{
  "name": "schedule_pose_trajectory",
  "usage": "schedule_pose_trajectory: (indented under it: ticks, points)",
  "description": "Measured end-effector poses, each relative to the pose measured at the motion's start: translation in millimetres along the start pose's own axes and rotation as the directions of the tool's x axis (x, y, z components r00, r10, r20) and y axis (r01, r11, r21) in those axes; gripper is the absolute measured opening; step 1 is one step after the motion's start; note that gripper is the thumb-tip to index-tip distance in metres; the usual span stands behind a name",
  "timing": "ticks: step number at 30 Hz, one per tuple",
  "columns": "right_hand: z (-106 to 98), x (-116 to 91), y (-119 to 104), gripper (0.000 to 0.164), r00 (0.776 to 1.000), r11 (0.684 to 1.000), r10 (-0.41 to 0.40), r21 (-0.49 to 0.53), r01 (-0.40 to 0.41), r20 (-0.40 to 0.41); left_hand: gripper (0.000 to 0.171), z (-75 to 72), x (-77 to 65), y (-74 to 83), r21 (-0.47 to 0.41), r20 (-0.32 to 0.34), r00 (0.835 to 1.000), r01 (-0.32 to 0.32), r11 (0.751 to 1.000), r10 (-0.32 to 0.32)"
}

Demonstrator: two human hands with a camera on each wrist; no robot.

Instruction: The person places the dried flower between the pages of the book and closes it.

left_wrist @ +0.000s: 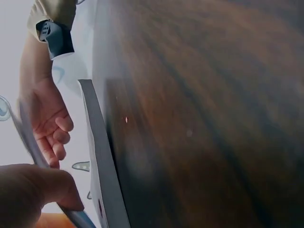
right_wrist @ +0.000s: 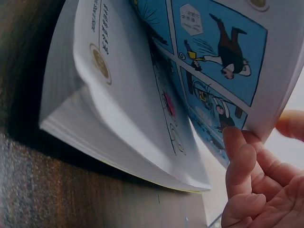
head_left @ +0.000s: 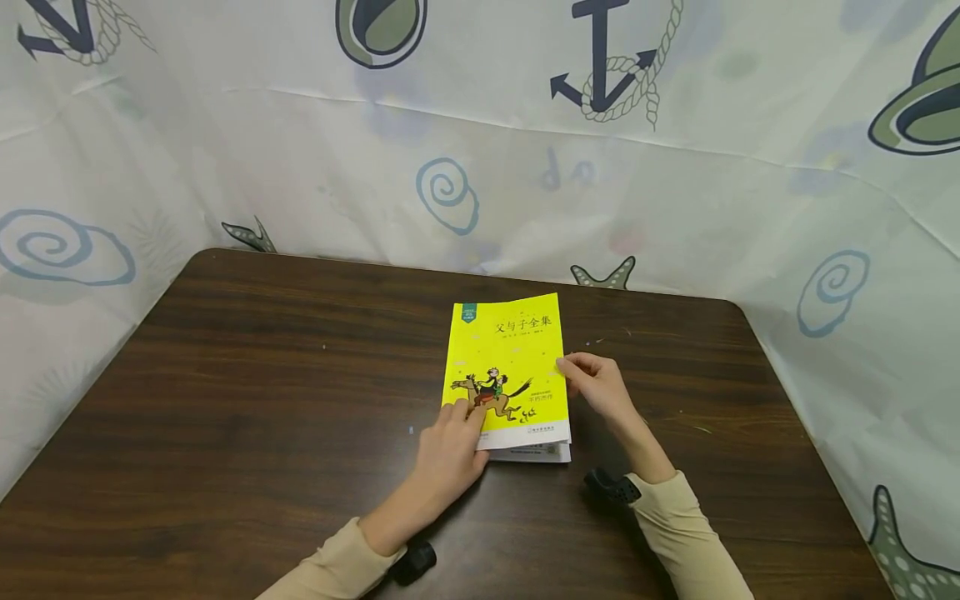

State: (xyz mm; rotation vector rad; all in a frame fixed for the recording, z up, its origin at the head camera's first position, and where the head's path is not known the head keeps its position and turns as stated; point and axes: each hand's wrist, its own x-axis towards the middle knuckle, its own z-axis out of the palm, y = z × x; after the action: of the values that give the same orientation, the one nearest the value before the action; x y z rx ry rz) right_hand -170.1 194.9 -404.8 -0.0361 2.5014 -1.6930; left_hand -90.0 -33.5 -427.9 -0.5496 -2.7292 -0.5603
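A yellow-covered book [head_left: 517, 358] lies on the table, its front part lifted from the pages below. My right hand [head_left: 600, 385] pinches the raised part by its right edge, with the thumb on the cover side. Behind that edge, the right wrist view shows the curled fingers [right_wrist: 244, 171] against a comic page with blue panels [right_wrist: 218, 52]. At the lower left of the book, my left hand [head_left: 450, 450] has its fingers on the cover and its thumb [left_wrist: 61, 187] at the bottom edge, holding it. A thick block of pages [right_wrist: 114, 137] lies underneath.
The dark wooden table [head_left: 262, 400] spreads around the book, with a few tiny scraps on it. A white patterned curtain [head_left: 300, 167] hangs behind the table's far edge and at its sides. Black wrist cameras [head_left: 412, 562] sit at both sleeves.
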Motion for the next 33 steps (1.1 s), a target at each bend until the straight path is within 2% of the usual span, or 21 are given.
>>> schedule_pose_trajectory:
  ticks: [4, 12, 22, 27, 33]
  points:
    - [0, 1, 3, 0.025, 1.0, 1.0, -0.005, -0.007, 0.005, -0.001, 0.043, -0.4, 0.9, -1.8, 0.002, 0.006, 1.0, -0.025, 1.0, 0.025]
    - [-2, 3, 10, 0.023, 0.999, 1.0, 0.018, -0.018, -0.018, 0.028, 0.037, -4.0, 5.1, -9.7, -0.033, 0.085, 0.994, -0.069, 0.997, 0.071]
    - [1, 4, 19, 0.023, 0.999, 0.992, 0.047, -0.115, -0.046, 0.003, 0.034, -5.4, 8.7, -17.2, -0.035, 0.143, 0.984, -0.101, 0.994, 0.105]
    - [5, 3, 25, 0.02, 0.999, 0.983, 0.036, -0.178, -0.039, -0.021, 0.04, -4.9, 8.4, -20.4, -0.045, 0.175, 0.978, -0.103, 0.994, 0.11]
    - [9, 3, 28, 0.017, 0.999, 0.97, 0.018, -0.241, -0.029, -0.048, 0.043, -7.3, 7.5, -24.0, -0.071, 0.244, 0.963, -0.097, 0.993, 0.112]
